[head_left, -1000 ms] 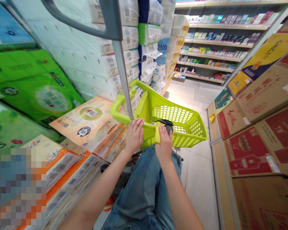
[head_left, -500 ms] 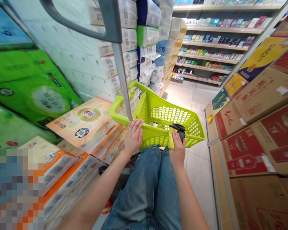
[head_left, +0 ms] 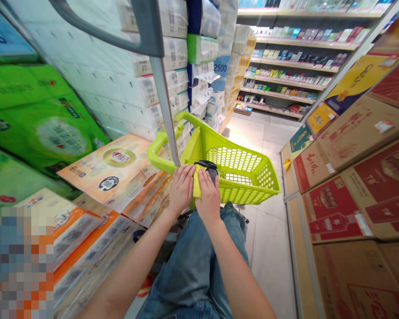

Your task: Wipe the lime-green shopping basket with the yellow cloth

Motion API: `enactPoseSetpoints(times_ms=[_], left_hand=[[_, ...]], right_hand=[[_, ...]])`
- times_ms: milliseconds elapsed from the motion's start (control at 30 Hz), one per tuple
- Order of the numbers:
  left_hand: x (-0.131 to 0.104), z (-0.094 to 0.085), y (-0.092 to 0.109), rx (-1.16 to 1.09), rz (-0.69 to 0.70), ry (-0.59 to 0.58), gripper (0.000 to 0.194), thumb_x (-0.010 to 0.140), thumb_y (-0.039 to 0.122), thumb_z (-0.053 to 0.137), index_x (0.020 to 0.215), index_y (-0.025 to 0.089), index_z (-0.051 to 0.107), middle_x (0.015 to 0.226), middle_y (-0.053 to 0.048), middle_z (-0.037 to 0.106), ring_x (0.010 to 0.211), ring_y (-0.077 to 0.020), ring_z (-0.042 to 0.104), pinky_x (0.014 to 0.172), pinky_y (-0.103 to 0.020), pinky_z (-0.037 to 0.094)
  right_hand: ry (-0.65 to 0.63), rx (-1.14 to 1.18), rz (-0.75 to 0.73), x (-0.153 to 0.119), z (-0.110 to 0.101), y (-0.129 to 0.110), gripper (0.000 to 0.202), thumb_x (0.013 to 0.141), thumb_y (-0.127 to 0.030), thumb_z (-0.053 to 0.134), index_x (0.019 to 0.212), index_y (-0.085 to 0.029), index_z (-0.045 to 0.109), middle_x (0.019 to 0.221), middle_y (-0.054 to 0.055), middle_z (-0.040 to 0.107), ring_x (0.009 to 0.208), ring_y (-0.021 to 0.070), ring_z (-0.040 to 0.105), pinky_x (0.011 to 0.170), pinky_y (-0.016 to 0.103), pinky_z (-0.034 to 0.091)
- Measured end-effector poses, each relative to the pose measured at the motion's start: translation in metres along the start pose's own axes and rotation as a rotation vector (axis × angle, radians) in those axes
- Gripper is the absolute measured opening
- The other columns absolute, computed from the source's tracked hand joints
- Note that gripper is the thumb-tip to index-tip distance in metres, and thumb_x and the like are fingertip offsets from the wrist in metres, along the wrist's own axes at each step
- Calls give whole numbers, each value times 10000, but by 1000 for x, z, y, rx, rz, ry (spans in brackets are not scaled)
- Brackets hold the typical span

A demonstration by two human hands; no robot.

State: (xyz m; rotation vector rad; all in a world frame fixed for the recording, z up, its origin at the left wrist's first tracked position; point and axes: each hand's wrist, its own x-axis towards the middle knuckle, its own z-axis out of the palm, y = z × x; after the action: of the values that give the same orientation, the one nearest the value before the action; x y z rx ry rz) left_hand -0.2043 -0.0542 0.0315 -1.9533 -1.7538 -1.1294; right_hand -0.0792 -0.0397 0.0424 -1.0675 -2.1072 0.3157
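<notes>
The lime-green shopping basket (head_left: 249,191), a trolley type with a long grey pull handle (head_left: 168,106), stands in front of my knees. My left hand (head_left: 182,186) grips its near rim, fingers curled over the edge beside the handle's metal shaft. Bunched in my right hand (head_left: 209,195) is a yellow cloth (head_left: 197,181), pressed against the same rim close beside my left fingers. A dark, crumpled black piece (head_left: 210,167) sticks out past my right fingertips; whether it belongs to the cloth I cannot tell.
Tissue packs (head_left: 153,95) are stacked on the left, with orange packs (head_left: 109,164) lower down. Cardboard cartons (head_left: 339,208) line the right side. Shelves of small boxed goods (head_left: 292,64) stand at the far end beyond the tiled floor (head_left: 269,239).
My right hand has slid left along the basket rim with the yellow cloth, from near its middle to right beside my left hand. My left hand keeps its place on the rim.
</notes>
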Motion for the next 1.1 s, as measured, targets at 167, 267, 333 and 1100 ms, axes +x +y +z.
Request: enactPoseSetpoints(times_ms=[167,267,333,1100], left_hand=[[0,3,0,8,0,27,462,1027,200,332,1468,171,467,1440,-101,566,1423,-246,414,1226,-485,272],[0,4,1,9,-5,32,462,1028,205,341,1473,172,462,1443,-102,564,1425,-247,410,1228,-484,269],[0,3,1,6,-5,30,462,1027,206,342,1472,172,462,1439,-103,568,1425,-243,410,1228,-482,270],[1,2,2,-3,-5,22,457,1026,204,341,1466,175,460,1434,-102,566,1415,-250,420,1221,-500,280]], right_hand=[[42,-61,60,-26,-17,60,812,704,-14,402,1502,-164,434,1537,81,498,1471,182,403,1276,448,179],[82,-92,134,-47,-32,104,870,668,-13,416,1517,-200,412,1541,77,494,1478,200,392,1264,484,220],[102,-92,166,-56,-40,124,895,648,-11,419,1520,-211,407,1546,81,488,1482,211,387,1253,503,246],[50,-92,167,-49,-36,104,848,675,-2,407,1506,-168,425,1542,104,489,1481,212,388,1252,488,262]])
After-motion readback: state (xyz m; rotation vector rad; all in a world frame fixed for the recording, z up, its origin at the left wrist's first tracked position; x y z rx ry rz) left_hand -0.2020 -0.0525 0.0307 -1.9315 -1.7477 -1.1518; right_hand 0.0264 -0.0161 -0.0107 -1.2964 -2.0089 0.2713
